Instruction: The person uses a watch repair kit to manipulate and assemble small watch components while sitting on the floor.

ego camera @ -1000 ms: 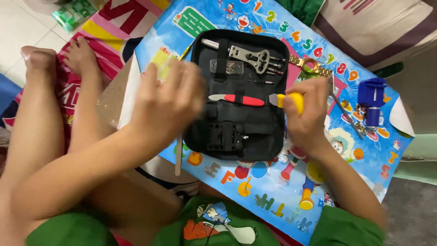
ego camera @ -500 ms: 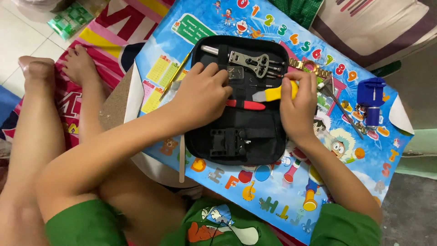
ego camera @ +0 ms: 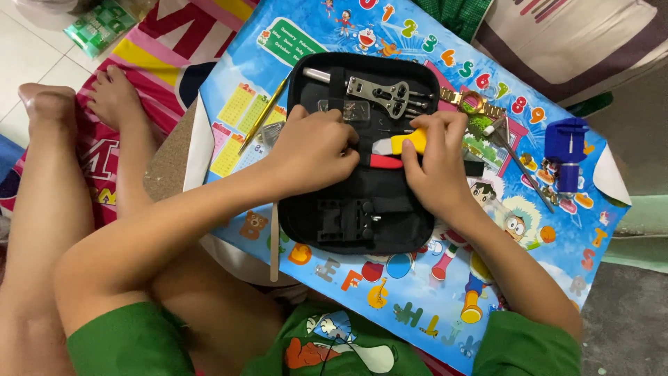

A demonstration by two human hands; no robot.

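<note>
Head view: the right hand [ego camera: 438, 167] grips a yellow-handled tool [ego camera: 403, 144] over the black tool case [ego camera: 362, 209], left hand [ego camera: 316, 150] curled on a red-handled tool [ego camera: 384, 162], which may slip out.

Bare case fabric [ego camera: 390, 198] lies open just below both hands; metal wrench [ego camera: 379, 94] crowds right above the fingers.

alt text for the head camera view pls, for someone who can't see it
Seen from above, a seated person's left hand and right hand meet over an open black tool case, the right gripping a yellow-handled tool beside a red-handled one. The case lies on a colourful cartoon board, with a blue tool at the right.
</note>
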